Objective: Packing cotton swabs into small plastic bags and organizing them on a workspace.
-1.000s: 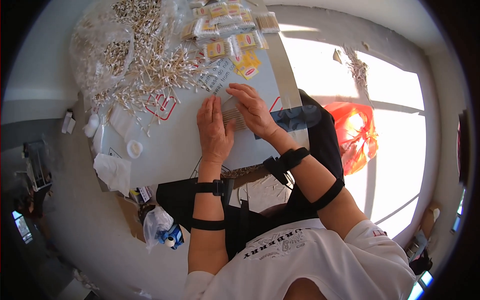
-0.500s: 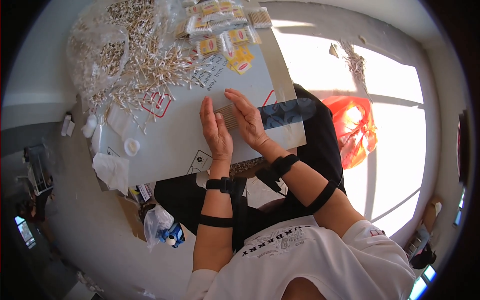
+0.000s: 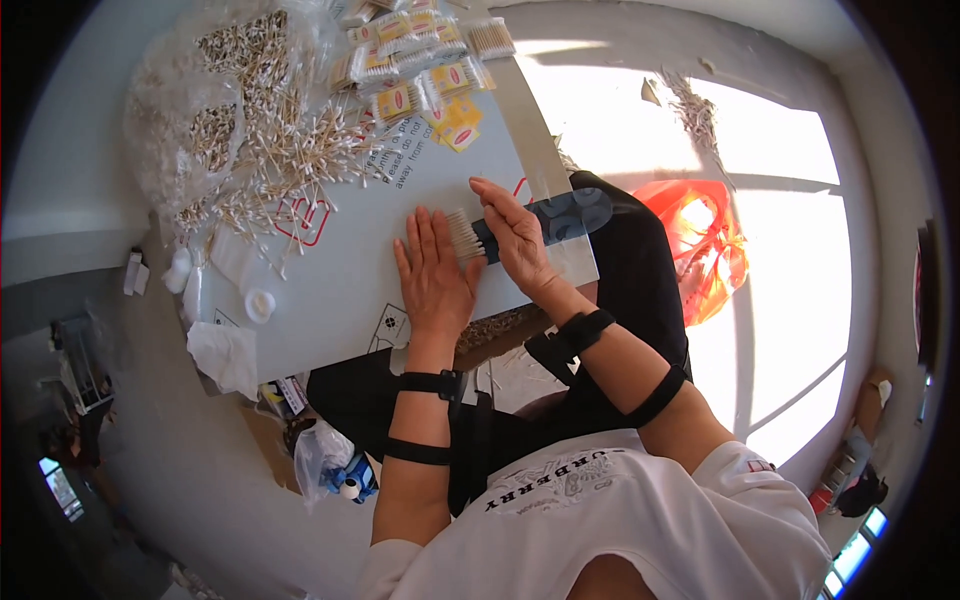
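A flat row of cotton swabs (image 3: 464,235) lies on the table (image 3: 350,270), white tips toward my left hand (image 3: 435,262). That hand is open, palm down, its fingers stretched out and its edge against the swab tips. The other ends of the swabs pass under a dark blue patterned strip (image 3: 572,215) that reaches to the table's right edge. Over the strip's left part is my right hand (image 3: 517,238), fingers curled onto it. How far the swabs extend beneath the strip is hidden.
Loose cotton swabs (image 3: 300,150) spill from a clear plastic bag (image 3: 165,130) at the far left. Packed swab packets (image 3: 400,60) are piled at the back. A small white container (image 3: 260,305) and a tissue (image 3: 222,358) lie at the left edge. A red bag (image 3: 700,250) stands right.
My left hand has turned from standing on edge to lying flat. My right hand has curled over the dark strip, whose near end now covers more of the swabs.
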